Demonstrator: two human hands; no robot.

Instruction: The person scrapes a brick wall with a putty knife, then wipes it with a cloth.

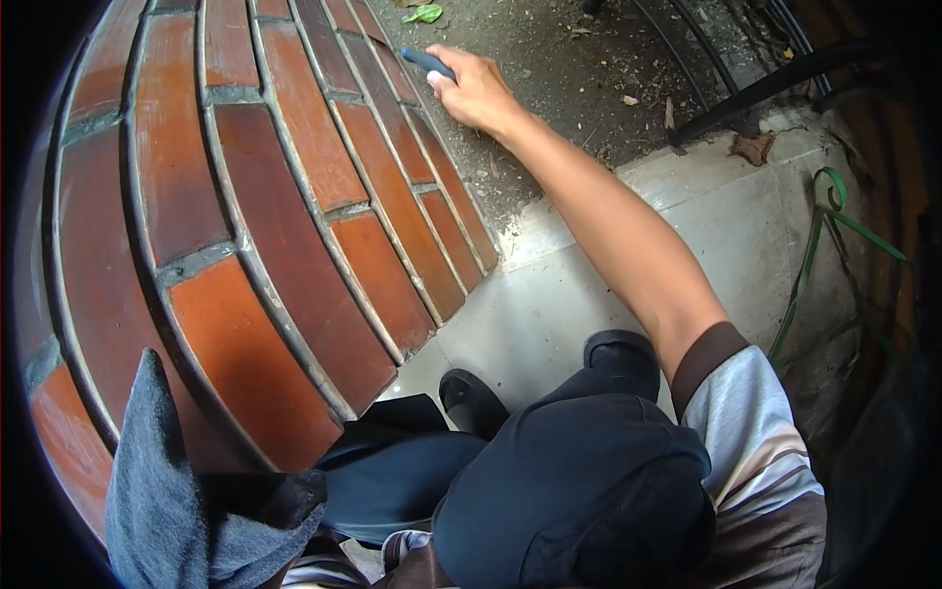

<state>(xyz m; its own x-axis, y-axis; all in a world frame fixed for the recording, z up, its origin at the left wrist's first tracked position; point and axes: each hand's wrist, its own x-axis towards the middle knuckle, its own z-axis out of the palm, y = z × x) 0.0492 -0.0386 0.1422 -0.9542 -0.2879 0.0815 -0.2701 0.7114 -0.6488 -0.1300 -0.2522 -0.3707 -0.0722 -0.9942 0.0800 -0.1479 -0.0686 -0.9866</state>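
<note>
Where brickwork (285, 196) ends, right grip (478, 95) curled closed, around blue handle (427, 63)

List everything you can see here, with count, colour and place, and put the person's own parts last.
Brick wall: one, orange to dark brown with grey joints, left side
Tool: one, blue and dark, in the right hand, top centre
Soil: one patch, grey-brown, top centre
Green leaf: one, green, top edge
Brown leaf: one, brown, upper right
Bars: several, black, top right
Paving: one stretch, pale grey, centre to right
Green strips: several, right
Grey cloth: one, lower left
Shoes: two, black, below centre
Trousers: one pair, dark navy, bottom centre
Sleeve: one, grey and brown, lower right
Right hand: one, bare, top centre
</note>
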